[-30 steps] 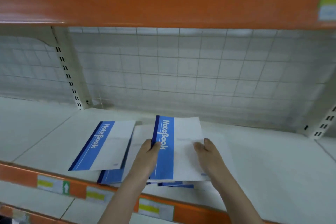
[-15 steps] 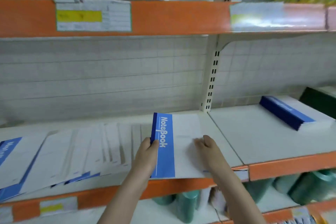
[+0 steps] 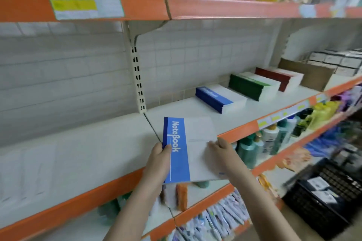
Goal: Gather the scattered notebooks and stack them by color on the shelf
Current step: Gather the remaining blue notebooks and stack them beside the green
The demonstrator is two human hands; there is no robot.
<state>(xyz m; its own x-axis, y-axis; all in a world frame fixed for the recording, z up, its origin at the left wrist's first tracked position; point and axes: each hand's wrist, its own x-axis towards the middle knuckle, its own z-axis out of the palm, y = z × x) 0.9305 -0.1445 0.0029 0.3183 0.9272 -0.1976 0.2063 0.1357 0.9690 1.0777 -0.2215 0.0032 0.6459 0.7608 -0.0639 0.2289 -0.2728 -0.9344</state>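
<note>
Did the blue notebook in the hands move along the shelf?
Yes. The blue notebook went rightward: it was left of the slotted upright, over the scattered ones; now it is right of it, nearer the blue stack.

Held notebook: paper cover, smooth with a slight sheen, blue band printed on white.
Shelf: white painted metal deck, matt and smooth; front lip glossy orange.
Upright post: cream painted metal, slotted, rising from the shelf's back edge.
Back panel: white wire grid over a flat matt panel, behind the shelf.
Blue stack: paper notebooks, smooth covers, lying on the shelf.
Green stack: paper, dark covers with a dull sheen.
Red stack: paper, similar finish.
Cardboard piece: brown, matt, on the shelf beyond the red stack.
Crate: black plastic lattice, below the shelf.
Bottles: glossy plastic, under the shelf.
</note>
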